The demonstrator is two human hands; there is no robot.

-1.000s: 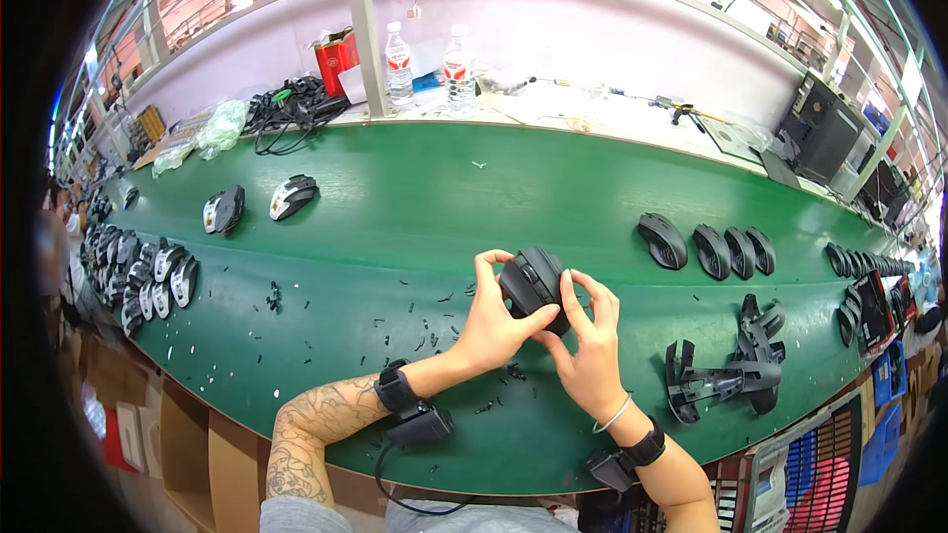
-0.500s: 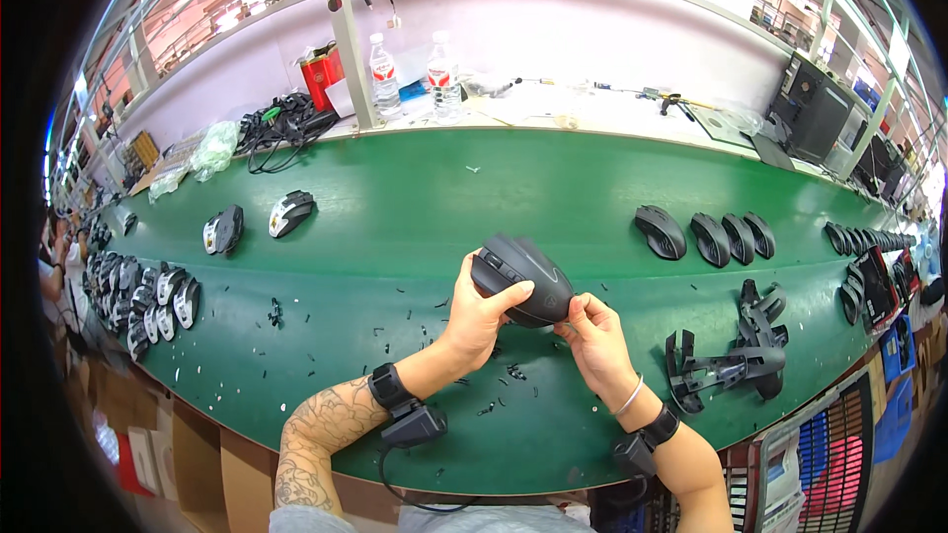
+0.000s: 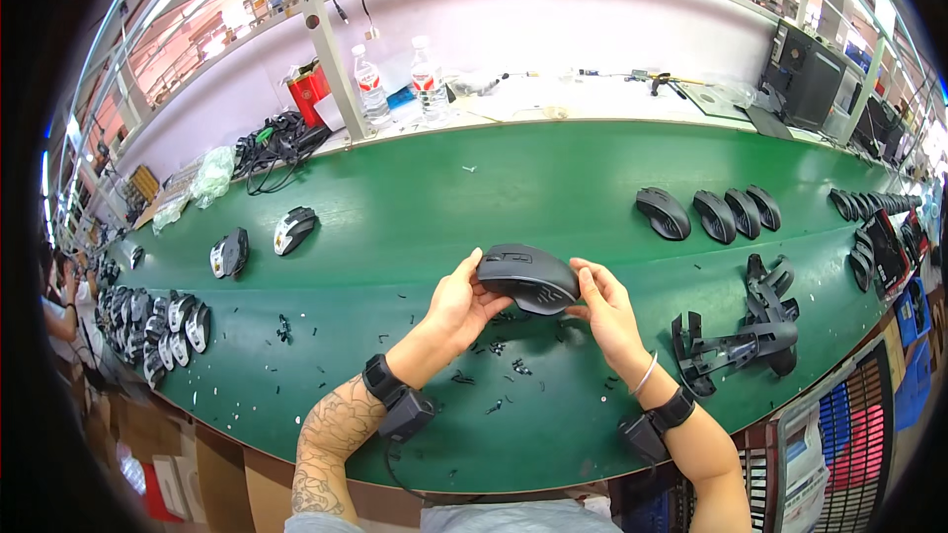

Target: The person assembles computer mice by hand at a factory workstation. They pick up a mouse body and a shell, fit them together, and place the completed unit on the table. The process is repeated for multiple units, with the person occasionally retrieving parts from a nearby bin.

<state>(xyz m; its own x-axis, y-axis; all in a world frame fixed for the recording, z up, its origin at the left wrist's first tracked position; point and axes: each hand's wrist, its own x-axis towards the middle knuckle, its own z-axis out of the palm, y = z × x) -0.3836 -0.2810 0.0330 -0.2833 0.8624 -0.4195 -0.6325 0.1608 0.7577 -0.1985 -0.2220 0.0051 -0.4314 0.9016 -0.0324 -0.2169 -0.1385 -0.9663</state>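
A black computer mouse (image 3: 530, 278) is held above the green table between my two hands, its slotted side turned toward me. My left hand (image 3: 461, 303) grips its left end, thumb at the top edge and fingers beneath. At its right end, my right hand (image 3: 603, 306) closes on it with thumb and fingers. Small dark plastic pieces (image 3: 520, 366) lie scattered on the table below. To the right of my hands rests a pile of black plastic shell parts (image 3: 743, 341).
Several finished-looking black mice (image 3: 663, 214) stand in a row at the far right. Two white-and-black mice (image 3: 294, 230) sit at the left, beyond a heap of similar mice (image 3: 158, 331). Water bottles (image 3: 429, 79) and a computer case (image 3: 802, 76) stand at the back.
The mouse has been turned so its slotted side faces me. Both hands have changed their hold, with my left thumb off its face. The view has tilted slightly.
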